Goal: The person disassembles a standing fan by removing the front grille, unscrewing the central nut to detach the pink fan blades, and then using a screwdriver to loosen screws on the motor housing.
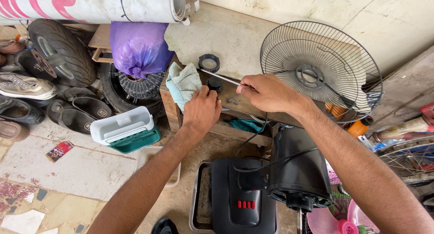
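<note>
Beside the fan grille [322, 71], hands grip a black knob [214, 84] and screwdriver [222, 77].

Two bare forearms in view, no sleeves down to the frame edge. Left hand [201, 111]: no ring, no watch, no glove; knuckles and back of hand showing, wrist bare. Right hand [269, 93]: likewise ungloved, no jewellery, wrist bare. Fine dark hair along both forearms, denser on the right. Nails not visible. No bandage, tattoo or marking seen on either arm. Clothing out of frame.
</note>
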